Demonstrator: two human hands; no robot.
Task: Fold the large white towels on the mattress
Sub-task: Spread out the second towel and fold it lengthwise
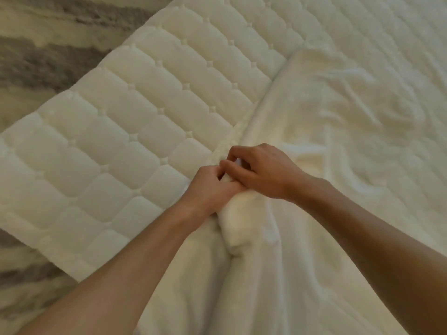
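A large white towel [338,146] lies rumpled over the right half of the quilted white mattress [125,122]. Its left edge runs diagonally from the upper middle down to my hands. My left hand [209,189] grips a bunched fold of the towel near that edge, fingers curled round it. My right hand [261,170] sits right beside it, touching it, and pinches the same piece of cloth between thumb and fingers. A thick ridge of gathered towel runs from under my hands toward me.
The mattress corner juts out at the left, with its edge running along the lower left. Beyond it lies a grey and cream patterned carpet [36,56]. More quilted mattress shows at the top right behind the towel.
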